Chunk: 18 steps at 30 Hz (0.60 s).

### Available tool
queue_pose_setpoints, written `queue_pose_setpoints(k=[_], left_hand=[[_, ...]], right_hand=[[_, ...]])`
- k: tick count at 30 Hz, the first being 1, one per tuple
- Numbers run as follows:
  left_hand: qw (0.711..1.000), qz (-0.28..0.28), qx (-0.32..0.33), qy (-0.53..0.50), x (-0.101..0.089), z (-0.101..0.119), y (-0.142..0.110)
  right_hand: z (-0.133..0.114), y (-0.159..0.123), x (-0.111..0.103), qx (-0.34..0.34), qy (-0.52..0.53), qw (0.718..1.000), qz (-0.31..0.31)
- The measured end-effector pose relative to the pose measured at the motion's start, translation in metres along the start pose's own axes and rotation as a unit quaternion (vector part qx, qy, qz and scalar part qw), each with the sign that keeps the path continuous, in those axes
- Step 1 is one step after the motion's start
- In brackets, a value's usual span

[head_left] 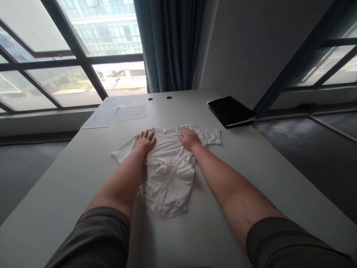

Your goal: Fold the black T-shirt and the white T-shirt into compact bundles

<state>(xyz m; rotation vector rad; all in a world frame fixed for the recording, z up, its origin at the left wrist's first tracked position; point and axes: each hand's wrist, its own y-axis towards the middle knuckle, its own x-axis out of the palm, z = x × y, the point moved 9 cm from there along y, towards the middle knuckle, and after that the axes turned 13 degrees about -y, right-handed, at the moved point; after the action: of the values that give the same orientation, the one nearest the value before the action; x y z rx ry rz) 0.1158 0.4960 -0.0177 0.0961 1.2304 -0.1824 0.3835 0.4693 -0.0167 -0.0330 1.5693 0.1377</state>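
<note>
A white T-shirt (167, 171) lies spread on the grey table (69, 178), collar away from me, its lower part rumpled. My left hand (145, 141) rests flat on the shirt's left shoulder, fingers stretched out. My right hand (189, 137) lies flat on the right shoulder beside the collar, fingers apart. Neither hand grips the cloth. Both sleeves stick out to the sides.
Sheets of paper (117, 113) lie at the far left of the table. A black folder (230, 111) sits at the far right edge. Two round cable holes (159, 98) are near the back. Windows and a blue curtain (170, 44) stand behind.
</note>
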Motion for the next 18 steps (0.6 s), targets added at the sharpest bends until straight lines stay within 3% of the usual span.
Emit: queue_pose_setpoints(k=[3, 9, 12, 14, 15, 18], left_hand=[[1.000, -0.002, -0.009, 0.002, -0.001, -0.002, 0.006], [1.000, -0.001, -0.019, 0.000, -0.001, -0.004, 0.012], [1.000, -0.007, -0.025, 0.002, 0.000, -0.005, 0.013], [0.999, -0.010, -0.030, 0.007, 0.000, -0.006, 0.014], [0.999, -0.012, -0.031, 0.010, 0.000, -0.006, 0.014], [0.999, -0.017, -0.025, 0.016, 0.000, -0.005, 0.014]], right_hand=[[0.004, 0.004, 0.002, 0.006, -0.005, 1.000, 0.001], [0.009, 0.016, 0.015, 0.044, -0.008, 0.989, -0.144], [0.003, 0.003, 0.011, 0.039, 0.008, 0.986, -0.164], [0.001, -0.015, 0.000, 0.019, 0.023, 0.994, -0.102], [0.004, -0.026, -0.010, 0.010, 0.029, 0.999, -0.040], [0.037, -0.065, -0.032, 0.056, 0.038, 0.990, 0.127]])
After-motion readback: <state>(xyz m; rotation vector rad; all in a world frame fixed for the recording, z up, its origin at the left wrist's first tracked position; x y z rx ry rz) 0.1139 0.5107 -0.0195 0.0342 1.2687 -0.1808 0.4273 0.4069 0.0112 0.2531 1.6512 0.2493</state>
